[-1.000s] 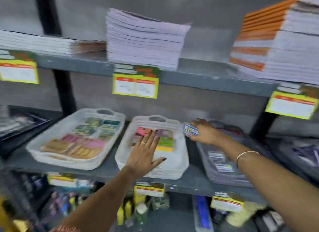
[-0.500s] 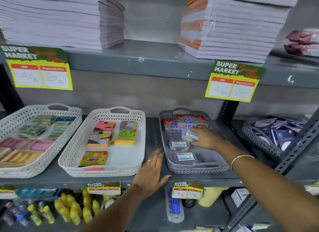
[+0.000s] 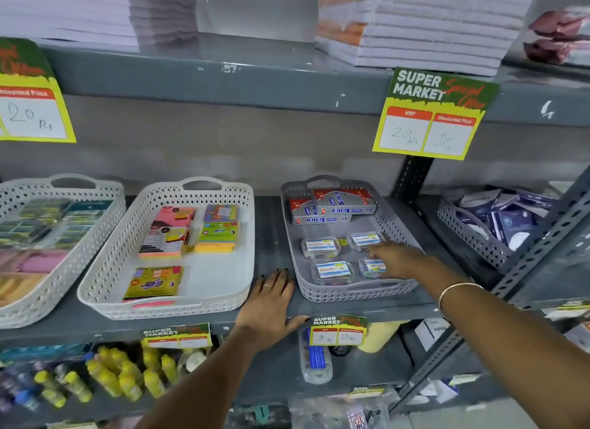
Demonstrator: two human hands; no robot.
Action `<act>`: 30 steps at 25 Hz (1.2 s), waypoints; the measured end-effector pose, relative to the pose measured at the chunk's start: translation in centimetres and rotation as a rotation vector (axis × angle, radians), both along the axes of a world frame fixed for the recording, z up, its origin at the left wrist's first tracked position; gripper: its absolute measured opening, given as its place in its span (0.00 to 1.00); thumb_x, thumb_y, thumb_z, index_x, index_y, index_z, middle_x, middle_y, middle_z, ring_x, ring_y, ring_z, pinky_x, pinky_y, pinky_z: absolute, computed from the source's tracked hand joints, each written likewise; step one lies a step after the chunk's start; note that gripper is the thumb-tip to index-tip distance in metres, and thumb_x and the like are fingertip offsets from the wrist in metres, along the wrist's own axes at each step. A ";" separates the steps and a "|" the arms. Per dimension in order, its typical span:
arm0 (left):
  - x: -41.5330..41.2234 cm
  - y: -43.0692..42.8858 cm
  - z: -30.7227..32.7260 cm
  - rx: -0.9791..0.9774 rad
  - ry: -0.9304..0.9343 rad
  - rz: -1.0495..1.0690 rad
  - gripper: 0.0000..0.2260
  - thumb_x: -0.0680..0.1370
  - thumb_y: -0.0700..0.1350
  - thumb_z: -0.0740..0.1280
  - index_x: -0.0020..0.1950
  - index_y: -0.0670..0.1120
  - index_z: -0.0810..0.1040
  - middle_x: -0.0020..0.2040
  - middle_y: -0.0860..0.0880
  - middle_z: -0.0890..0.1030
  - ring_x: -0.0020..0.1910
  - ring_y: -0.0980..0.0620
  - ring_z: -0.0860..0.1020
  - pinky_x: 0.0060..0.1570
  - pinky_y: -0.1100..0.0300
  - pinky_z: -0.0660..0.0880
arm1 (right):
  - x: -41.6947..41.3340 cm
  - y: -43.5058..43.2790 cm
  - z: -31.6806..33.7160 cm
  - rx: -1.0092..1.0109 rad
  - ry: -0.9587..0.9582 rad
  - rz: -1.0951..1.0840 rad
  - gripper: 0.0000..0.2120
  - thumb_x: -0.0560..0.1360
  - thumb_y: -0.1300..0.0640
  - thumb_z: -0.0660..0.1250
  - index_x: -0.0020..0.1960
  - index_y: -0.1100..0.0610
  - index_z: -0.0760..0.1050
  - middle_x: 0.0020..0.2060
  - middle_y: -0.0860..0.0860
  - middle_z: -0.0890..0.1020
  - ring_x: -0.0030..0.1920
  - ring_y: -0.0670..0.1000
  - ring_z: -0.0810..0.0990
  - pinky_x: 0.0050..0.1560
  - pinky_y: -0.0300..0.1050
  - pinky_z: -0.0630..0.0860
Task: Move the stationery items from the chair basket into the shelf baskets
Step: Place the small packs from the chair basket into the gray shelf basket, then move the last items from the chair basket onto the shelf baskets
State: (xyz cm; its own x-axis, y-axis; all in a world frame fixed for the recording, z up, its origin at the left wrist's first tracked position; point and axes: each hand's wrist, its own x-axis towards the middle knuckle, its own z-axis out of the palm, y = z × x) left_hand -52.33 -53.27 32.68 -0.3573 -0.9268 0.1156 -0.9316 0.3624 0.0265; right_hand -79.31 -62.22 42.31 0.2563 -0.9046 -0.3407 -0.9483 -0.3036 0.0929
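Flat on the front edge of the grey shelf (image 3: 367,304) lies my left hand (image 3: 269,304), palm down, fingers spread and pointing away from me, holding nothing. It sits in the gap between the white basket (image 3: 105,288) and the grey basket (image 3: 357,293), thumb stretched right above a price tag (image 3: 337,331). The forearm comes up from the lower middle of the view.

My right arm reaches in from the lower right, a thin bangle (image 3: 458,289) on the wrist. The right hand (image 3: 396,257) is inside the grey basket at its right side, palm down with fingers pointing left. The fingertips rest on a small clear box (image 3: 372,267) with a blue and white label; I cannot tell whether they grip it or merely touch it.

Three more such boxes lie near it in the basket's front half. Behind them, at the far end, lie red and silver cartons (image 3: 329,206).

In the white basket are sticky note pads (image 3: 191,233) toward the back and a yellow packet (image 3: 153,281) at the front.

Above, on the upper shelf, stand stacks of notebooks (image 3: 415,29).
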 end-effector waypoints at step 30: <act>10.8 9.8 -1.5 -0.125 -0.144 -0.089 0.29 0.77 0.60 0.53 0.70 0.42 0.61 0.72 0.42 0.65 0.71 0.44 0.58 0.68 0.49 0.54 | 20.9 -1.4 6.5 -0.308 -0.288 0.432 0.16 0.73 0.50 0.65 0.57 0.57 0.72 0.57 0.58 0.79 0.56 0.59 0.76 0.54 0.51 0.75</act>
State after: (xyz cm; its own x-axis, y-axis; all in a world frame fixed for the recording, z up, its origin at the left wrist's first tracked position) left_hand -41.55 -43.51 31.17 -0.4585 -0.8724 0.1696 -0.8866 0.4359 -0.1546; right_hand -58.46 -63.58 48.78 0.6656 -0.7440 0.0584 -0.7451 -0.6670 -0.0041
